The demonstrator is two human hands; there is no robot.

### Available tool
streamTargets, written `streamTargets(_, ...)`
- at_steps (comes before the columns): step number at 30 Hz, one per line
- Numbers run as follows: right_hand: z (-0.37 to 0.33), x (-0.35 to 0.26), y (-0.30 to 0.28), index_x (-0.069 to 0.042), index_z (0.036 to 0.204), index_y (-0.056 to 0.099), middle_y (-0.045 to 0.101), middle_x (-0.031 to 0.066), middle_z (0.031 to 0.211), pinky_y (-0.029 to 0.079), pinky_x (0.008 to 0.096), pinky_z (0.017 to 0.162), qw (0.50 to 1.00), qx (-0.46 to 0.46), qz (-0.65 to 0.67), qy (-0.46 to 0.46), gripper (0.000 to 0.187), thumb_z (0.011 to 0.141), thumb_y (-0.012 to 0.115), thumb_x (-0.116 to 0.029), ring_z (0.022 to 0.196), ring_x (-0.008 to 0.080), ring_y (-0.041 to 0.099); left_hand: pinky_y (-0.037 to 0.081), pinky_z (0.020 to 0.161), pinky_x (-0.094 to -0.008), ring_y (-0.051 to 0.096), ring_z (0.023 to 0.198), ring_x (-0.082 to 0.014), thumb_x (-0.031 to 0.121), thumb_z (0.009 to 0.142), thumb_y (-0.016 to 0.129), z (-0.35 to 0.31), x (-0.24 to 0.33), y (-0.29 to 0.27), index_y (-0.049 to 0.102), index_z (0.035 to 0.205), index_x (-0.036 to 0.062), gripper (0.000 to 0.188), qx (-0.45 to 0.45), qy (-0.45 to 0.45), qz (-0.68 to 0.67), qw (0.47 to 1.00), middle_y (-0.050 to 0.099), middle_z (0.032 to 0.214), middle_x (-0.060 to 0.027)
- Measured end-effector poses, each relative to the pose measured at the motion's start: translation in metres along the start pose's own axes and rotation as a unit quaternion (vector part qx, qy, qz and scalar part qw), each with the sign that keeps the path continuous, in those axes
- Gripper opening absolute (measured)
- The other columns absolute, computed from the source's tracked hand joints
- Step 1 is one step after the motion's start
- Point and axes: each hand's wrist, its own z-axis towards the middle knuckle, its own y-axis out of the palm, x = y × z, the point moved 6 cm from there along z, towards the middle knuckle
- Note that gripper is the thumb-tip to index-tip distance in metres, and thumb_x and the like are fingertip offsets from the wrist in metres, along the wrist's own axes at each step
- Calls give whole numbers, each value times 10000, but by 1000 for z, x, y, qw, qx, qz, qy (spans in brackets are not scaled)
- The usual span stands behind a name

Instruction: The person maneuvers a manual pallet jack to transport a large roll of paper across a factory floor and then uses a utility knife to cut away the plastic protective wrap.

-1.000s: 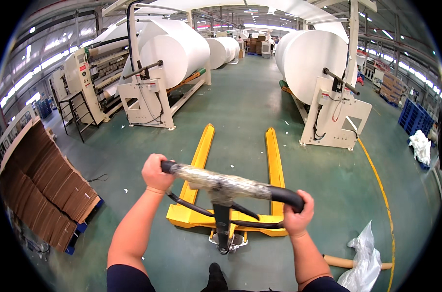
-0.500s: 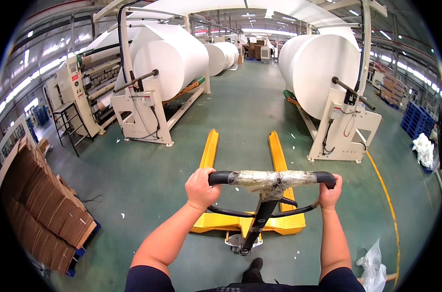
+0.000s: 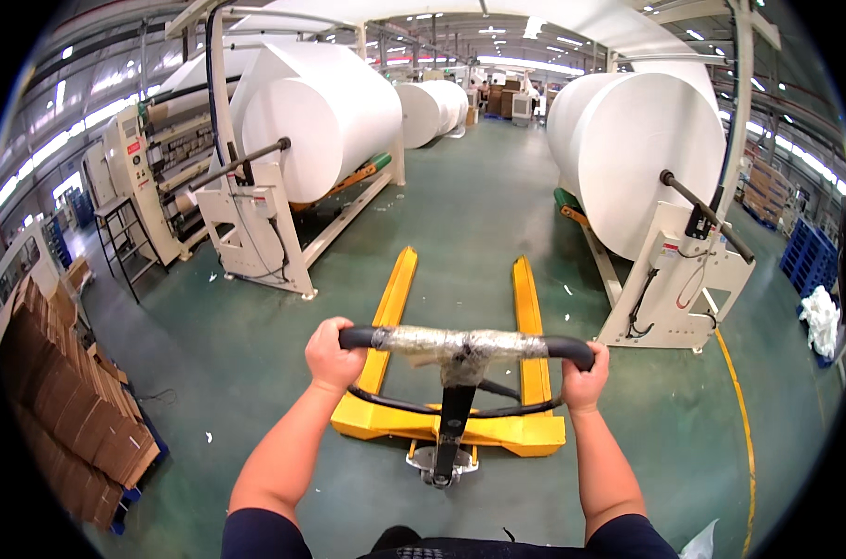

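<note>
1 pallet jack (image 3: 507,431) now nearer 2 front rolls (image 3: 288,135) (image 3: 651,158), 2 hands (image 3: 334,356) (image 3: 586,377) tight around 1 handle (image 3: 470,346)

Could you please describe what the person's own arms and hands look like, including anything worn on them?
The left hand and right hand are ungloved, with no watch or bracelet visible. The forearms are bare below short, dark navy sleeves, which show no visible markings.

Arms out front, the left arm (image 3: 288,445) slanting inward, the right arm (image 3: 609,466) steeper, with left hand (image 3: 334,356) and right hand (image 3: 585,376) curled into fists, well apart, knuckles forward!
</note>
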Motion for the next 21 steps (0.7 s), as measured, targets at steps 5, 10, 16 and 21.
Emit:
streamTargets(5,49,76,60,-44,842,481,507,69,705,425,278,617,999,-17,31,22,252,652,647,-45,639,184,499,451,557,-333,550,610,-279,84,574,647,23,-31,75,527,739,94,204,-8,-67,-30,997,549,671,-90)
streamTargets(10,83,119,119,-60,815,459,464,10,697,405,241,575,997,6,27,70,245,644,620,10,624,93,447,467,574,-338,571,633,-287,103,594,633,46,-75,147,548,739,95,167,-35,-106,-67,991,572,692,-101)
streamTargets(16,129,185,183,-74,787,437,423,-20,671,372,213,512,984,0,74,160,241,642,587,46,584,62,416,469,583,-343,573,646,-299,122,601,636,81,-122,236,549,778,93,199,-89,-128,-151,976,585,710,-111)
streamTargets(21,166,224,241,-69,780,442,429,-17,678,378,217,547,983,14,51,177,210,651,570,37,609,69,421,467,587,-357,574,659,-306,151,613,648,112,-161,306,546,791,102,211,-102,-126,-155,975,589,715,-110)
